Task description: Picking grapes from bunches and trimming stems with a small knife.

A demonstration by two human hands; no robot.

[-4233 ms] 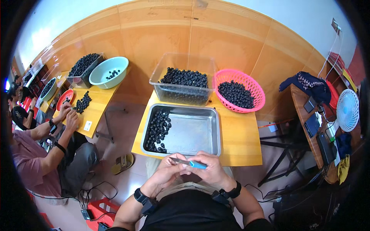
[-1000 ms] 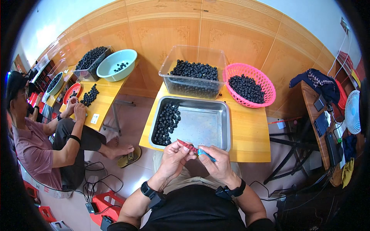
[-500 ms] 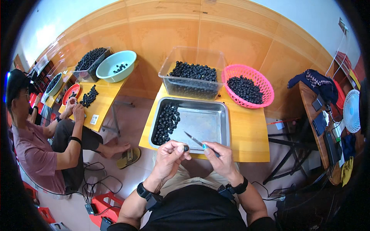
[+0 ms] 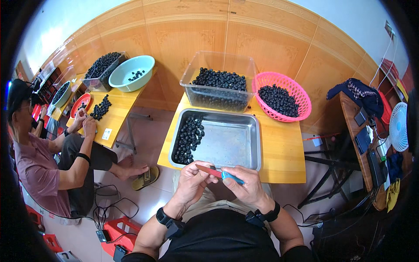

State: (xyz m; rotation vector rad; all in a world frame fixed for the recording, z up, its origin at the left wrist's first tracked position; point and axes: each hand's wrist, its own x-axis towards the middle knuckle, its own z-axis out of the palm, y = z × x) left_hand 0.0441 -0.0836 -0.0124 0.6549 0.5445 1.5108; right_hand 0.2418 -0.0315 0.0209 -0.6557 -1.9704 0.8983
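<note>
My left hand [image 4: 190,182] is closed, pinching a small dark round fruit [image 4: 212,167] between thumb and fingers, just beyond the near edge of the metal tray. My right hand [image 4: 247,183] grips a small knife by its turquoise handle [image 4: 232,177]. The knife's blade [image 4: 207,170], looking reddish, points left and lies across the left fingertips beside the fruit; whether it cuts in cannot be made out. Inside the steel tray [image 4: 231,114], many dark round fruits [image 4: 188,139] are heaped along the left side, several showing pale ring-like marks.
Behind the tray stand a clear plastic bin [image 4: 218,99] of dark fruits and a pink basket [image 4: 305,101] of more. At left, a person [image 4: 43,174] works at another yellow table [image 4: 114,124] with a pale green basin [image 4: 132,83]. A red stool [image 4: 122,233] and cables lie at lower left.
The knife has swung from pointing up and away over the tray to lying across my left fingertips by the fruit. My right hand has turned and come slightly closer to the left.
</note>
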